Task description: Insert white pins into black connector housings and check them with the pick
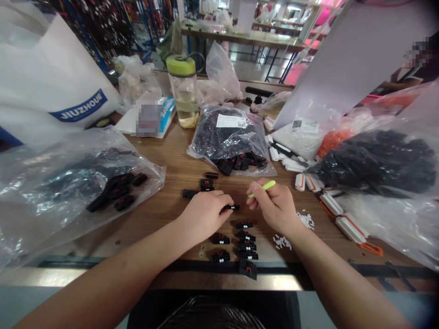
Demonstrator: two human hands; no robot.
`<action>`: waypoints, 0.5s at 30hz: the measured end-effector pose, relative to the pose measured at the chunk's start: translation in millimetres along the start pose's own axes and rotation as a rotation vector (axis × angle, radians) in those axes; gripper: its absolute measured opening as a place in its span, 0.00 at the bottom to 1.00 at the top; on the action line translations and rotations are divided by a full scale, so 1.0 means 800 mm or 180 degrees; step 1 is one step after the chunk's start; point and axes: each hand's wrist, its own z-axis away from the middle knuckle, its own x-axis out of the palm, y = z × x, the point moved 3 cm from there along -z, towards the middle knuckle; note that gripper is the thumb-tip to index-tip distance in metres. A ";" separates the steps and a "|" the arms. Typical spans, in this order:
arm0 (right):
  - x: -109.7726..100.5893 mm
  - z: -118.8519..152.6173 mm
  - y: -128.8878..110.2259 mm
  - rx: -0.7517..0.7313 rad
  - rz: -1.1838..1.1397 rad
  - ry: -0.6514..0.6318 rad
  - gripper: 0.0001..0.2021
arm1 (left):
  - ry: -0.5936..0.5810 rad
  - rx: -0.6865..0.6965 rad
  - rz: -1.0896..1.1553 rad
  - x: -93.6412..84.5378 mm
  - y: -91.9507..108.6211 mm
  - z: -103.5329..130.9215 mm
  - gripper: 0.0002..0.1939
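Note:
My left hand (207,212) grips a small black connector housing (232,207) with white dots on its face. In my right hand (272,205) is a thin tool with a yellow-green handle (267,186), its tip pointing toward that housing; whether they touch I cannot tell. Nearer me stand several black housings (247,236) in a column, with two more (220,239) to the left of it. Beyond my left hand lie a few loose black housings (206,183). Small white plugs (283,242) are scattered below my right wrist, with another little pile (306,220) beside it.
An open bag of black housings (229,137) lies ahead, another bag (68,183) to the left. On the right are a bag of black parts (380,160), a bag of white pieces (298,137) and white-orange parts (350,228). A bottle (185,98) stands at the back.

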 end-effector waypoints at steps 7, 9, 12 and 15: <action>0.000 0.001 -0.003 -0.0108 0.0081 0.0002 0.18 | -0.0016 -0.0027 0.0020 0.000 0.000 0.000 0.04; 0.001 0.001 -0.003 -0.0133 0.0077 -0.0021 0.18 | -0.0048 -0.0049 0.0029 0.000 0.000 0.000 0.04; 0.002 0.002 -0.002 -0.0148 0.0077 -0.0047 0.17 | -0.0072 -0.0050 0.0027 0.001 0.000 0.000 0.04; 0.002 0.003 -0.002 -0.0136 0.0105 -0.0019 0.17 | -0.0082 -0.0045 0.0054 0.001 -0.001 -0.001 0.04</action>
